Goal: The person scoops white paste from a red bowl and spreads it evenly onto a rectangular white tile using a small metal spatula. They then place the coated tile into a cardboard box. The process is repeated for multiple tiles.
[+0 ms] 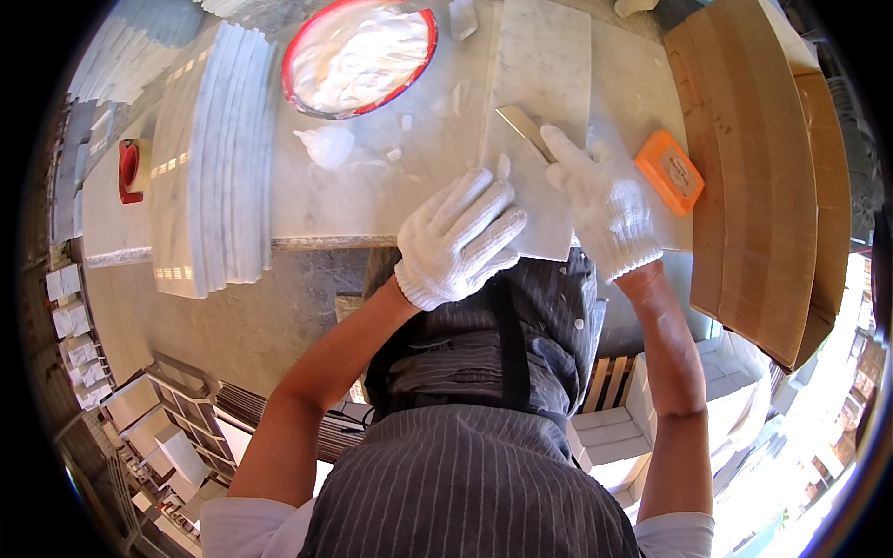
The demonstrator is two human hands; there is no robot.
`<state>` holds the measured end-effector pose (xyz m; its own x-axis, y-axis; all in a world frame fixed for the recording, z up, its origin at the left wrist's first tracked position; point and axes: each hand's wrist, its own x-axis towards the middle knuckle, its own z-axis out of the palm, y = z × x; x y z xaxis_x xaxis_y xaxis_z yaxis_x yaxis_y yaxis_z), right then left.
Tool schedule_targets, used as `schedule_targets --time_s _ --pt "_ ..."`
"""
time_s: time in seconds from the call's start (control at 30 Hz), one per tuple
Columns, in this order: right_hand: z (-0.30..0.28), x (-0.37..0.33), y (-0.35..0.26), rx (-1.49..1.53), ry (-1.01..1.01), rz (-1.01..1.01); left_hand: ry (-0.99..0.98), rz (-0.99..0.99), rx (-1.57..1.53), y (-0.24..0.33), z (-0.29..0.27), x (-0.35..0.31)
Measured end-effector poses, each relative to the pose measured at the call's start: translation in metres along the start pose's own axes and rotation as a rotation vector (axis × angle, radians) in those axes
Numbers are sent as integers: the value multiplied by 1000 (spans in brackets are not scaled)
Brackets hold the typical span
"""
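Marble, white and grey-veined, makes the tile (pixel 544 112) lying flat on the bench (pixel 391 200) just before the person. The left hand (pixel 460 237), gloved in white knit, presses open-fingered on its near corner. The right hand (pixel 605 200), gloved too, is clamped on a flat metal scraper (pixel 523 130) laid against the tile's face. An orange block (pixel 670 170) sits just beside; a red-rimmed basin (pixel 361 56), stacked slabs (pixel 214 158) and cardboard (pixel 763 177) flank it.

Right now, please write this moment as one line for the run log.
left hand: flat on white marble tile | right hand: holds flat metal scraper blade on tile | nearby: orange rectangular block, red-rimmed bowl of white paste
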<state>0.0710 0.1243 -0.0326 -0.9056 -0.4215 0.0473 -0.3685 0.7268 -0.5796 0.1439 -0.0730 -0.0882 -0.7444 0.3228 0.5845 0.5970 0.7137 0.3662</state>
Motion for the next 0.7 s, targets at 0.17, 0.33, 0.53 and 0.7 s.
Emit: schedule_targets --time_s 0.17,0.33,0.53,0.7 --pt "-1 -13 -5 9 -79 -62 31 -5 21 2 -2 -1" --pt "-2 0 17 223 -34 -43 19 -13 14 2 -2 3" --pt "-4 10 16 98 -61 -1 29 7 14 1 -1 1" --pt "-10 20 17 116 -96 -37 37 18 28 0 0 1"
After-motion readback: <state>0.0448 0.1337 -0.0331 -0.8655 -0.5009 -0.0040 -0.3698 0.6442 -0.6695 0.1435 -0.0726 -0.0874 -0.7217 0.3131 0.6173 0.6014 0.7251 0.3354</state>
